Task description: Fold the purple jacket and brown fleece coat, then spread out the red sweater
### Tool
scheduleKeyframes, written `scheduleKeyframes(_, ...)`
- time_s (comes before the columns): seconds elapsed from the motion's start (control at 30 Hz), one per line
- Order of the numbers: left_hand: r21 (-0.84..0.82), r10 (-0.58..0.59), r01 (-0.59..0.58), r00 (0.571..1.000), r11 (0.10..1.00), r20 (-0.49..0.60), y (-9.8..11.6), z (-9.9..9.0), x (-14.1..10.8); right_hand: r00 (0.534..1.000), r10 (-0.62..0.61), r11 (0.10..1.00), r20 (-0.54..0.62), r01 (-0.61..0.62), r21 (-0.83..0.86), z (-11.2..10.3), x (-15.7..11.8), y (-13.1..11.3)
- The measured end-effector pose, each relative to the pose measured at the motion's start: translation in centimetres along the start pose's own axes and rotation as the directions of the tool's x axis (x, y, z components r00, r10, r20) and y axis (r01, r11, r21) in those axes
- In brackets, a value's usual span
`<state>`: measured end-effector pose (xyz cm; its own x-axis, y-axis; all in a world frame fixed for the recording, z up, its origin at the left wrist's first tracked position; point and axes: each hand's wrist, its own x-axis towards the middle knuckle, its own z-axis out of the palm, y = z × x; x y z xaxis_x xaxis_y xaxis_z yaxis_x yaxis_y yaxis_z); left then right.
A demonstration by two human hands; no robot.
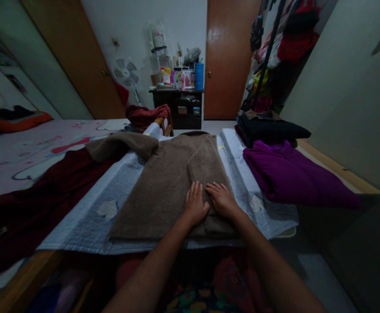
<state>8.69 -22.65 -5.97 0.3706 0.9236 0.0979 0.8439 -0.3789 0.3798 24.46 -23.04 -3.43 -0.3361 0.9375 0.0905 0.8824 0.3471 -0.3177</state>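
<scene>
The brown coat (163,187) lies centrally, its loose sleeve (124,142) towards ten o'clock. Its folded side (206,163) is pressed by left hand (196,206) and right hand (221,199), fingers flat, nothing gripped; creases are best smoothed outward, evenly and lightly.

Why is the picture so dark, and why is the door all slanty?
Head view: dim light, darkest under the blue cloth; head view: the left door leans, probably from a wide lens stretching the edges; head view: soft shine on the far door, only faint shadows on the brown top.
</scene>
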Motion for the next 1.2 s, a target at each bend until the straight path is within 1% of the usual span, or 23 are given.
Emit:
scheduleKeyframes(0.07, -0.003, 0.006, -0.006, 1.000, 1.000, 0.013, -0.1, 0.0, 0.0, 1.000, 0.011, 1.000, 0.018, -0.010, -0.026, 0.1, -0.1, 0.1)
scheduleKeyframes(0.3, 0.006, 0.002, -0.002, 0.999, 1.000, 0.034, -0.1, -0.1, 0.0, 0.994, 0.113, 0.987, 0.010, -0.111, -0.112, 0.0, 0.1, 0.7)
scheduleKeyframes(0.4, 0.014, -0.004, 0.004, 1.000, 1.000, 0.024, 0.1, -0.2, -0.1, 0.993, 0.117, 0.984, 0.015, -0.114, -0.137, -0.5, 0.6, 0.5)
scheduleKeyframes(0.53, 0.018, -0.009, 0.009, 1.000, 1.000, 0.015, 0.3, -0.3, -0.1, 0.995, 0.101, 0.978, -0.014, -0.102, -0.180, -1.5, 1.5, -0.1)
scheduleKeyframes(0.67, 0.013, -0.004, 0.004, 1.000, 1.000, 0.015, 0.2, -0.3, -0.1, 0.991, 0.135, 0.963, -0.010, -0.134, -0.234, -1.8, 2.6, -0.4)
scheduleKeyframes(0.8, 0.008, 0.001, -0.001, 1.000, 1.000, 0.020, 0.2, -0.3, -0.1, 0.989, 0.138, 0.955, -0.048, -0.146, -0.258, -1.6, 3.9, 0.4)
scheduleKeyframes(0.97, -0.005, 0.008, -0.007, 1.000, 1.000, 0.027, 0.3, -0.5, -0.2, 0.982, 0.178, 0.942, -0.070, -0.190, -0.278, -1.0, 5.4, 1.5)
scheduleKeyframes(1.07, -0.006, 0.001, -0.001, 1.000, 1.000, 0.020, 0.4, -0.6, -0.2, 0.982, 0.159, 0.944, -0.098, -0.180, -0.276, -0.7, 5.3, 1.7)
scheduleKeyframes(1.2, -0.005, 0.002, -0.002, 1.000, 1.000, 0.016, 0.4, -0.5, -0.2, 0.987, 0.118, 0.954, -0.108, -0.143, -0.264, -0.2, 4.4, 1.8)
